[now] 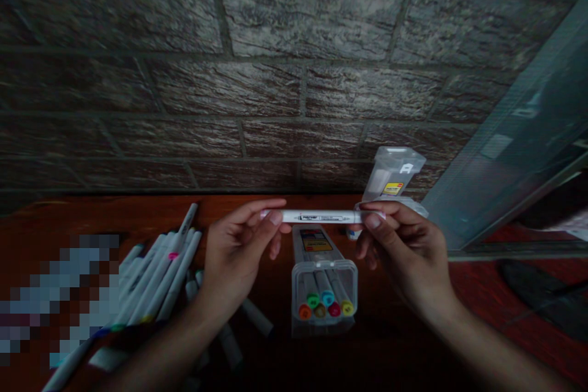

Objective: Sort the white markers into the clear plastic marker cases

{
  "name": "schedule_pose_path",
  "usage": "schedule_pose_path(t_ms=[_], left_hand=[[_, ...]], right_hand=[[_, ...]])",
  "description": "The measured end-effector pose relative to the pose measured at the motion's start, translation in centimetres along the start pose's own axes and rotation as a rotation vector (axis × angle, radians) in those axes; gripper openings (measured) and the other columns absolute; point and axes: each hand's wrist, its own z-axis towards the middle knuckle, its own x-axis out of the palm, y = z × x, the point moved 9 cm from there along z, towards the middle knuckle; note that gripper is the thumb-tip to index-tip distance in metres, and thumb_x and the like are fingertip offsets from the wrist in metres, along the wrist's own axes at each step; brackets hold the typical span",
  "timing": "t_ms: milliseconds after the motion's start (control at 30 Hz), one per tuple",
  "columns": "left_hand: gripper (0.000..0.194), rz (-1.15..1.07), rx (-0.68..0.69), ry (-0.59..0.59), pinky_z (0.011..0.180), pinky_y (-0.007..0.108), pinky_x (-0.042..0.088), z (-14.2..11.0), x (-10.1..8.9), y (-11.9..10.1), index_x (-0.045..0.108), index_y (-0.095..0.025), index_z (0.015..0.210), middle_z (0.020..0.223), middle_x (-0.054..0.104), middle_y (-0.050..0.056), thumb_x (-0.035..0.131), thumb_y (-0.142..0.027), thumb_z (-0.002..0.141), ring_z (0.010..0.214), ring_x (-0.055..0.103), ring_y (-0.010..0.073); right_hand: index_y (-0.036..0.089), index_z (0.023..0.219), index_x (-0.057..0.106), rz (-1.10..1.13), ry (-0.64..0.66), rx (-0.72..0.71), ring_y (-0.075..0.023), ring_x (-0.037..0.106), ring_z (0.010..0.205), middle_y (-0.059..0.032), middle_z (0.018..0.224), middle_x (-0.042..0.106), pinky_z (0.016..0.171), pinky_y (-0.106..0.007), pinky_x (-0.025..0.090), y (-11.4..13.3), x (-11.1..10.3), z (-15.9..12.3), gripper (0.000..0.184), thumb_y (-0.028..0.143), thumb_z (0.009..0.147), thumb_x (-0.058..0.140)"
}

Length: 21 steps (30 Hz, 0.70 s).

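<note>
A white marker [324, 217] with printed text on its barrel is stretched level between both hands. My left hand [243, 245] pinches its left end between thumb and fingers. At the other end, my right hand [404, 239] grips it the same way, near a pale pink tip. Below the marker lies a clear plastic case [298, 266], its near end showing several markers with coloured round ends: orange, green, brown, blue, red and yellow. To the left, a heap of white markers [156, 275] spreads over the brown wooden table [92, 211].
Behind the right hand stands a translucent case [392, 171] with a yellow label. A few loose markers [257, 316] lie by my left forearm. A stone-block wall [266, 86] rises behind the table. On the right are a grey metal-like frame [500, 135] and a red floor [482, 294].
</note>
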Motion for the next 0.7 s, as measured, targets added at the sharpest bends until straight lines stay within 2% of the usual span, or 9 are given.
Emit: schedule_pose_path(t_ms=[100,300,500,700], left_hand=[[0.017,0.020,0.022,0.006,0.047,0.014,0.046,0.0,0.1,-0.1,0.081,-0.024,0.107,0.075,0.076,-0.001,0.081,-0.025,0.090,0.049,0.057,0.0049],[0.014,0.165,0.062,0.003,0.043,0.012,0.042,-0.1,0.4,-0.7,0.077,-0.019,0.096,0.057,0.065,-0.006,0.083,-0.018,0.084,0.045,0.054,0.0050],[0.014,0.237,0.126,0.012,0.044,0.014,0.041,-0.3,1.1,-1.8,0.075,-0.018,0.088,0.056,0.064,-0.006,0.083,-0.013,0.078,0.046,0.054,0.0061],[0.015,0.234,0.117,0.009,0.042,0.015,0.040,-0.2,1.1,-1.8,0.075,-0.018,0.086,0.060,0.067,-0.005,0.085,-0.013,0.077,0.047,0.053,0.0064]], right_hand=[[0.022,0.100,0.079,-0.036,0.000,-0.004,-0.0099,0.067,0.046,-0.0014,0.070,0.079,0.039,-0.014,0.053,0.0,0.0,-0.1,0.011,0.025,0.090,0.083],[0.022,0.094,0.077,-0.067,-0.006,-0.032,-0.0109,0.068,0.046,0.0007,0.064,0.076,0.037,-0.013,0.053,0.3,0.1,-0.1,0.014,0.022,0.083,0.087],[0.021,0.090,0.073,-0.070,-0.009,-0.036,-0.0114,0.069,0.046,0.0025,0.061,0.074,0.037,-0.013,0.053,0.3,0.3,-0.2,0.018,0.018,0.081,0.088],[0.021,0.089,0.071,-0.097,-0.006,-0.051,-0.0107,0.069,0.045,0.0027,0.062,0.074,0.038,-0.013,0.054,0.4,0.5,-0.3,0.019,0.017,0.080,0.088]])
